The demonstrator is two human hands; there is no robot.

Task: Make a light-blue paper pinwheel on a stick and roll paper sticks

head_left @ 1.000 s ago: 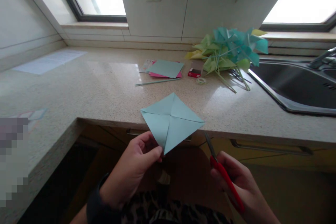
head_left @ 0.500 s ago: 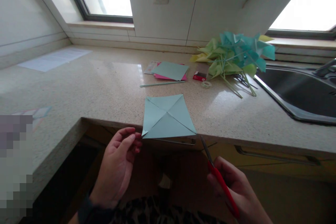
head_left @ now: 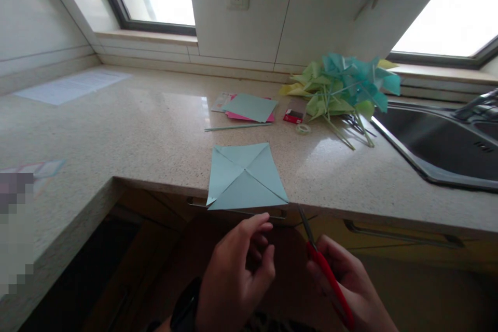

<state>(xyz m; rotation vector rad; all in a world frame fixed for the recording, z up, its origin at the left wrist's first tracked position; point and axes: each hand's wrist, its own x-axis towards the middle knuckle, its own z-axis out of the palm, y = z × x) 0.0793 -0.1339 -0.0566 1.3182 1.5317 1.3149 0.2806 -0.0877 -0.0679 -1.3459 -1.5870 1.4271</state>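
A light blue-green paper square (head_left: 246, 176) lies at the counter's front edge, its near side jutting a little past it. Diagonal lines cross it, with a dark dot at the middle, and a slit parts the paper at the near left corner. My left hand (head_left: 241, 264) is held in the air below the paper, fingers curled but apart, with nothing in it. In my right hand (head_left: 346, 275) is a pair of scissors (head_left: 329, 272) with red handles. Their dark blades point up and left, close to the paper's near right corner, and look closed.
Behind the square lie thin sticks (head_left: 237, 127), stacked coloured paper (head_left: 251, 107), a small red box (head_left: 293, 114) and a roll of tape (head_left: 303, 128). Paper pinwheels (head_left: 346, 85) are heaped beside the sink (head_left: 436, 140). A printed sheet (head_left: 73, 87) lies at the back left.
My left hand has left the paper's near left corner and moved right and down, to below the paper. My right hand stays nearly in place with the scissors. The view has shifted slightly.
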